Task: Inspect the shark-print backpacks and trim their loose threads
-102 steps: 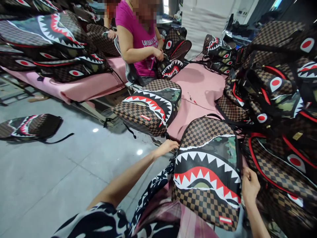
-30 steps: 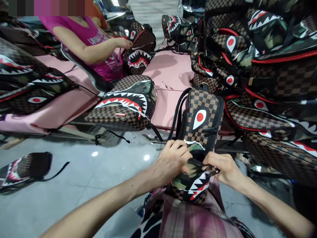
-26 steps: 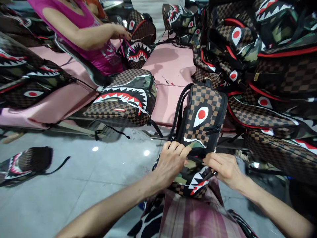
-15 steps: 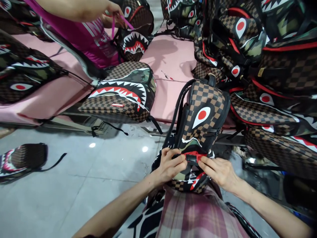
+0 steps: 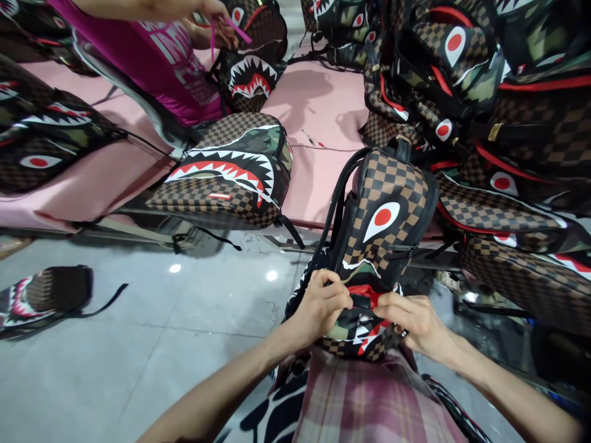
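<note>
A checkered brown-and-black backpack [image 5: 406, 191] with a red-and-white eye print leans upright against my lap and the table edge. Its front pocket [image 5: 364, 295] gapes a little, showing red lining. My left hand [image 5: 325, 301] pinches the left end of the pocket's edge. On the other side, my right hand [image 5: 410, 317] grips the right end of that edge, fingers bent together. A dark strip of the pocket's edge stretches between both hands. The fingertips partly hide what they pinch.
Another shark-mouth backpack [image 5: 231, 172] lies on the pink table [image 5: 318, 92] to the left. Several backpacks are piled at the right [image 5: 503, 203]. A co-worker in a magenta shirt [image 5: 170, 67] handles a pink strip at the back. One backpack [image 5: 44, 298] is on the floor.
The pocket's edge has come forward and more red lining shows. My right hand has turned slightly and shifted right. The co-worker's hands have moved a little.
</note>
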The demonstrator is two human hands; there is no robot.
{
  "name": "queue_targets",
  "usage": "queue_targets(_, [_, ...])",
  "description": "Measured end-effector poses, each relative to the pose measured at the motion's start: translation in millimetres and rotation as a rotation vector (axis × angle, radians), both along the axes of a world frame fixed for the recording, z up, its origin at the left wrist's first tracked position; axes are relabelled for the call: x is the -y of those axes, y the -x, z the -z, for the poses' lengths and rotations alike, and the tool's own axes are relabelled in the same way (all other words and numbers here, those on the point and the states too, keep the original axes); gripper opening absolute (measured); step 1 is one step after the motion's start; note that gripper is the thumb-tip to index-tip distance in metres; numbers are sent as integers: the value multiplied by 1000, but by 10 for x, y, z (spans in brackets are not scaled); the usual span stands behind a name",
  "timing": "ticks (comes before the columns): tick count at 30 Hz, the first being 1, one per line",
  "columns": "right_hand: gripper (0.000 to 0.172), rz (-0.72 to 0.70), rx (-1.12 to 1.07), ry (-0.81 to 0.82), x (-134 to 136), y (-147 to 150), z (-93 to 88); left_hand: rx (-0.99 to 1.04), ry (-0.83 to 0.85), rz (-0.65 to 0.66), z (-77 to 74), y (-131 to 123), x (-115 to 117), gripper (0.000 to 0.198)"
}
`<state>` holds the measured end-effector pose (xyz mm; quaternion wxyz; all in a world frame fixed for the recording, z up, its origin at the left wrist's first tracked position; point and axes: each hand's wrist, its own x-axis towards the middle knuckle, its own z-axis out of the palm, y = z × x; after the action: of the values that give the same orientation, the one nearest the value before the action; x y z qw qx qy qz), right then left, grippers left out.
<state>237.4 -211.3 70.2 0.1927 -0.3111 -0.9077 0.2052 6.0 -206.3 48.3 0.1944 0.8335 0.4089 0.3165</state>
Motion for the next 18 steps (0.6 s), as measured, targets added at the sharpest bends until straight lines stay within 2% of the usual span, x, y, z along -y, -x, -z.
queue_targets(3, [36,-69,-33,142,-57,7,-60,-3,68,78,-109,35,-52,26])
queue_targets(9, [32,-30,-74,140,-95,-27,-25,-51,19,107,-171,52,-109,16])
queue_targets(11, [29,62,-115,110,-117,12,-21,-106,-37,34,-181,-31,-148,9])
queue_targets(14, [32,317,-184,-23,-189,182,-64,-168,-132,-202,-200,-197,-249,5])
queue_targets(16, [34,418,-287,-98,-269,290,-96,-117,-167,-369,-200,-239,-340,15])
queue_targets(18, [29,488,-483,-85,-373,289,-79,14,-78,-452,-173,-142,-442,35])
